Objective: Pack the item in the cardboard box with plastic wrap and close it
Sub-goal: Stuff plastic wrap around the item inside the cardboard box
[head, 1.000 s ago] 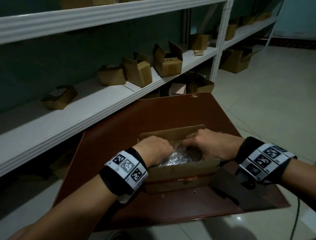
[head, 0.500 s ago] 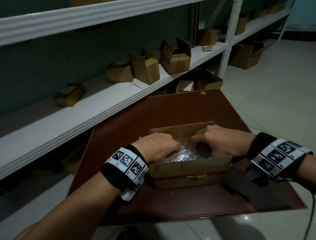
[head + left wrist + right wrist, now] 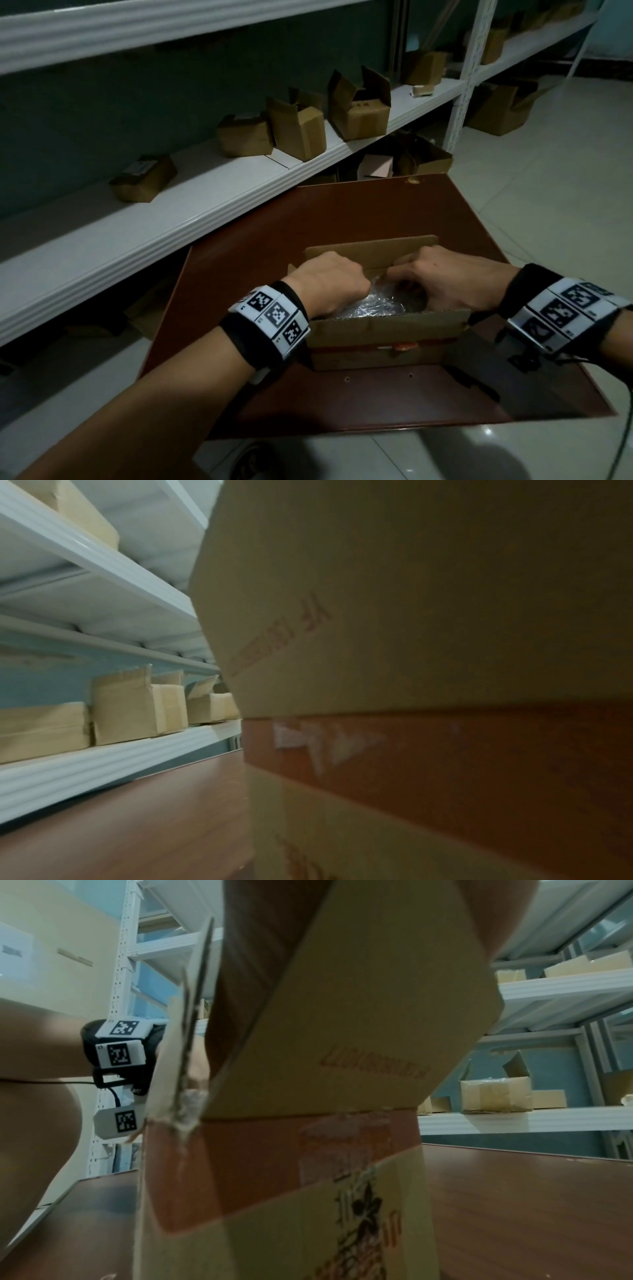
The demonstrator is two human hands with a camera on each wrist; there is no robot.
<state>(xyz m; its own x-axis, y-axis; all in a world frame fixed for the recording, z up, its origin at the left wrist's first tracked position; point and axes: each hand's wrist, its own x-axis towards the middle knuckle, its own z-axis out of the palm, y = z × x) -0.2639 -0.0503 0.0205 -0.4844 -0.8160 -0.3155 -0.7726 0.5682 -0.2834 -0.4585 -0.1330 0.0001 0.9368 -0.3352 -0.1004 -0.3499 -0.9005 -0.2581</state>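
An open cardboard box [image 3: 387, 330] with a band of brown tape stands on the brown table [image 3: 342, 212]. Crinkled clear plastic wrap [image 3: 378, 303] shines inside it; the item under the wrap is hidden. My left hand [image 3: 329, 281] reaches in from the left with its fingers curled down into the wrap. My right hand [image 3: 452, 279] reaches in from the right, fingers bent over the wrap near the far flap [image 3: 370, 248]. The left wrist view shows only the box's outer wall [image 3: 411, 615]. The right wrist view shows the box's taped wall [image 3: 342, 1042] and my left wristband [image 3: 118, 1053].
White shelving [image 3: 171, 219] runs along the left and back, holding several small cardboard boxes [image 3: 358, 102]. More boxes [image 3: 424, 161] sit on the floor beyond the table's far edge. Pale tiled floor [image 3: 548, 171] lies to the right.
Both hands stay inside the box on the plastic wrap, working slightly toward the far flap. The head view has shifted a little; the box has not moved on the table.
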